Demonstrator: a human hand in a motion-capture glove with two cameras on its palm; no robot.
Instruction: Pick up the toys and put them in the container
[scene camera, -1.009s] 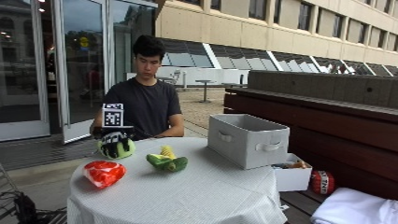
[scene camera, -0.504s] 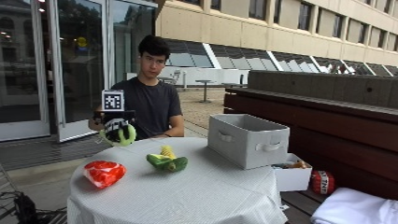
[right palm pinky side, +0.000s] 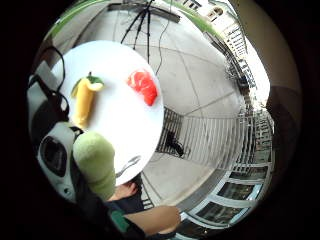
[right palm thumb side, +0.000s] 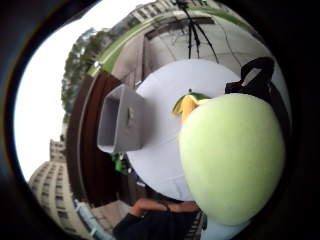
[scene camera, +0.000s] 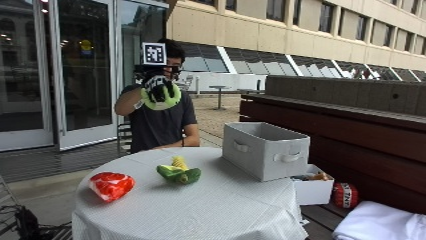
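Note:
My gloved right hand (scene camera: 157, 86) is raised high above the table's far left side, gripping a round pale green plush toy (scene camera: 162, 100) (right palm thumb side: 232, 157) (right palm pinky side: 95, 162). A plush corn cob in green husk (scene camera: 178, 171) (right palm pinky side: 84, 97) (right palm thumb side: 187, 105) lies near the middle of the round white table (scene camera: 200, 205). A red plush toy (scene camera: 110, 185) (right palm pinky side: 143, 86) lies near the table's left edge. The grey fabric container (scene camera: 265, 149) (right palm thumb side: 121, 120) stands open on the right side of the table, well to the right of the hand.
The person sits behind the table, the bare arm low at its far edge. A small white box (scene camera: 313, 187) with odds and ends and a red ball (scene camera: 344, 194) sit on the wooden bench right of the table. A tripod (right palm pinky side: 137, 22) stands on the pavement beyond.
The hand has lifted the green toy from just above the table's far left edge up to head height.

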